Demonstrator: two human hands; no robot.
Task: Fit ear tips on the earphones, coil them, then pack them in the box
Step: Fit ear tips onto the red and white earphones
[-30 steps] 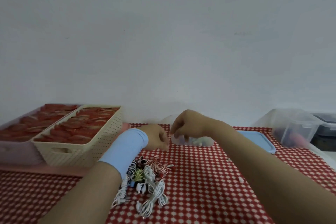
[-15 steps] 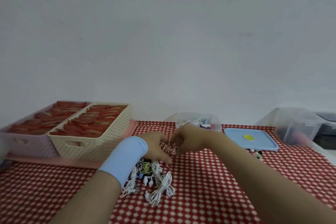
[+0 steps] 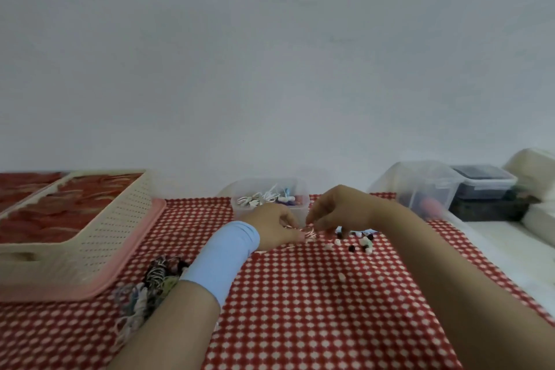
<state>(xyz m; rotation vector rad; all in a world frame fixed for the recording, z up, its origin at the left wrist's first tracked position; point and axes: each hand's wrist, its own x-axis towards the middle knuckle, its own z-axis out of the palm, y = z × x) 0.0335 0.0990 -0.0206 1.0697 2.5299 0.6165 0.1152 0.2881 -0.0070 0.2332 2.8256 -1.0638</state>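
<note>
at the middle of the red checked cloth (image 3: pixel 300 294), just in front of the clear tub (image 3: pixel 303 192) of loose earphones, my left hand (image 3: pixel 274 227) pinches the red-and-white striped earphone (image 3: pixel 310 234) low over the cloth, with a bit of its cord trailing beside my wrist. my right hand (image 3: pixel 339 210) curls down onto the same spot, but the blur hides whether it grips the earphone, an ear tip or nothing at all, so i cannot tell. the loose ear tips (image 3: pixel 365 242) lie scattered just to the right, under and beyond my right fingers. i judge this to be the fitting step, early for this pair: nothing on it is coiled or packed. to do it well i should hold the bud close behind its nozzle with my left hand so it cannot twist. the right should bring one tip square onto the nozzle and push until it seats all round, not just one edge. the tips are small and roll easily, so i should take one at a time. the finished coils (image 3: pixel 153 282) sit by my left forearm, and the cream basket (image 3: pixel 120 219) of red boxes waits at far left.
</note>
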